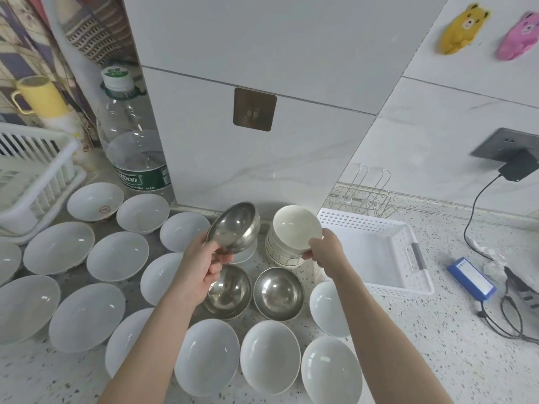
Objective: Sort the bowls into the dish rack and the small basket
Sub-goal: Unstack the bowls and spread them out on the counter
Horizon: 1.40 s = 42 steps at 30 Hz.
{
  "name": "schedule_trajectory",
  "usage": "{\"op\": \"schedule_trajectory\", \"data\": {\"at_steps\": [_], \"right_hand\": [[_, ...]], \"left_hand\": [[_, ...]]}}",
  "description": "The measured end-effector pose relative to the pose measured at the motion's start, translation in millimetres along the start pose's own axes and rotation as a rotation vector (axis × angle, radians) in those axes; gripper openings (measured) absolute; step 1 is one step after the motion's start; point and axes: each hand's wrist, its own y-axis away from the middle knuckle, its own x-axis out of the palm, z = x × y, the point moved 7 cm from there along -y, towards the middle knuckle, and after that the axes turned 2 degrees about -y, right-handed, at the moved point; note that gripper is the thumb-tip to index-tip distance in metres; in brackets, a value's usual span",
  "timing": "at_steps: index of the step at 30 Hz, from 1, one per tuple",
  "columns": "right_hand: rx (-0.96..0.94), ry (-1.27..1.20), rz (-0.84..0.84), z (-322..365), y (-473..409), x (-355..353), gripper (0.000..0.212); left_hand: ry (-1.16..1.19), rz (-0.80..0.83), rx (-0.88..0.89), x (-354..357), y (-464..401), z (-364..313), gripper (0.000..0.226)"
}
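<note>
— What's around you, biggest first?

— The dish rack (pixel 35 176) sits far left on the counter (pixel 437 345), the small basket (pixel 376 252) on the right, nothing in it that I can see. Between them the white bowls (pixel 116 256) are spread rim-up across the left and the near edge, none of them touching the rack or basket.

— And how do those handle?

— I judge them ceramic: heavier, stiff, glossy and likely slick, chippable if knocked together. I'd take each at the rim, thumb inside and fingers under the wall.

— What's in your hands now?

— My left hand (pixel 204 263) pinches a steel bowl (pixel 234 227) by its near rim, tilted so the hollow faces me, lifted above the two steel bowls (pixel 278 293) resting in the middle. Steel should be light and forgiving, but smooth, so a firm pinch matters.

— The right?

— My right hand (pixel 322 247) grips the near rim of a small cream bowl (pixel 297 225), also tipped toward me, just over the cream stack (pixel 280 253) beside the basket. It looks small and light yet fragile; I'd set it down rather than drop it.

— Sorting progress?

— Hardly begun, by the look of it.
</note>
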Motion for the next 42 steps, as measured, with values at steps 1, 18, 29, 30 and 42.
{"op": "schedule_trajectory", "data": {"at_steps": [1,18,29,30,42], "right_hand": [[0.002,-0.018,0.0,0,-1,0,0.037],[0.064,-0.78,0.08,-24,56,-61,0.015],[0.076,-0.798,-0.007,-126,91,-155,0.022],[0.082,-0.797,-0.007,-135,94,-160,0.022],[0.136,-0.575,-0.043,-223,97,-173,0.04]], "left_hand": [[-0.008,-0.009,-0.004,-3,1,3,0.007],[-0.069,-0.001,0.063,36,47,38,0.017],[-0.065,-0.028,-0.006,113,87,110,0.026],[-0.065,-0.039,-0.002,117,90,114,0.024],[-0.019,-0.09,-0.011,146,116,149,0.02]]}}
